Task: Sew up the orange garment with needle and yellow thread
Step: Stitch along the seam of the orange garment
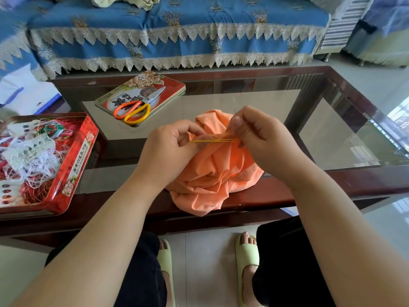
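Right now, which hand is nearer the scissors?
Left. The left hand grips the garment just below and right of the scissors on the tin lid. The right hand pinches the thread farther right.

The garment (212, 171) is plain orange, and the thread (212, 140) drawn across it is yellow. The scissors (137, 107) have one orange and one yellow handle with silver blades, lying on a red tin lid (155, 87) printed with pale flowers, while the red tin (73, 160) holds tangled white, red and green threads. The desk (332, 185) has a dark reddish-brown frame, the sofa cover (177, 29) is blue with golden plant motifs and beige zigzag lace, and the slippers (246, 255) are pale green.
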